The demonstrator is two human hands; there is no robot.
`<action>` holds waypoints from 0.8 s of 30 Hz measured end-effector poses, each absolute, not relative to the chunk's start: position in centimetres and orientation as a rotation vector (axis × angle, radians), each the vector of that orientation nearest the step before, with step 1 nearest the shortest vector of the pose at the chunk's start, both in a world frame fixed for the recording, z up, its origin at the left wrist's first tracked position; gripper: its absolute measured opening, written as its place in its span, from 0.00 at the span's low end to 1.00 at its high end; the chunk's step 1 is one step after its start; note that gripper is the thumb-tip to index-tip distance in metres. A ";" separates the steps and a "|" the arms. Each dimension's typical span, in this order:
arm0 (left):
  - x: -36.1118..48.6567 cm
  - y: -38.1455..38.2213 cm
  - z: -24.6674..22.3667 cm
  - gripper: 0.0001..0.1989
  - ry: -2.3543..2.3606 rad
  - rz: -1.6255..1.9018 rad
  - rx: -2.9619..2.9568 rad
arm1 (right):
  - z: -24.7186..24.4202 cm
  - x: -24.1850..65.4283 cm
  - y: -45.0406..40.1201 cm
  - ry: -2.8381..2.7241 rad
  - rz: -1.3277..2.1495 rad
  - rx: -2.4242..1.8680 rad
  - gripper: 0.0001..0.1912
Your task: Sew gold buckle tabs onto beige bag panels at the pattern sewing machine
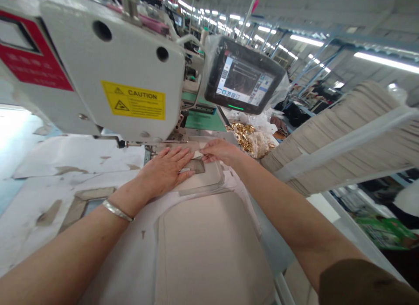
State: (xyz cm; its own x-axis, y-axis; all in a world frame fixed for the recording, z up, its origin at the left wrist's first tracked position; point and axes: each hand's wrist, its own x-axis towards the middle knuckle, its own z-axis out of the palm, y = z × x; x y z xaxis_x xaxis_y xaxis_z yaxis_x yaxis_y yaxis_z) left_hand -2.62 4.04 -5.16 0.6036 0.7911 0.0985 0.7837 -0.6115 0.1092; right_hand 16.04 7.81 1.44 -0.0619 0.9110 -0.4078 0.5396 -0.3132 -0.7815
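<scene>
Left hand [165,171] lies flat, fingers spread on beige fabric [203,178]; right hand [221,150] presses its far edge, fingers together.

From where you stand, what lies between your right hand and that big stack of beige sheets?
In the head view, a heap of shiny gold pieces and a clear plastic bag lie between your right hand and the stack of beige sheets.

From my remote station I can see a black-framed touchscreen [244,75] draped in clear plastic, crumpled gold foil packets [245,139] just below it, a tall stack of beige fabric panels [356,130] to its right, and white ceiling strip lights [388,62] beyond it.
</scene>
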 end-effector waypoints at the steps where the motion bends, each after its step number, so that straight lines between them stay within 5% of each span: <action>1: -2.6 4.1 -5.2 0.32 1.352 0.208 2.765 | 1.3 16.3 7.9 -1.390 1.475 -1.777 0.15; 24: -2.6 4.1 -5.3 0.32 1.376 0.182 2.780 | -0.8 17.1 8.0 -1.129 1.561 -1.640 0.17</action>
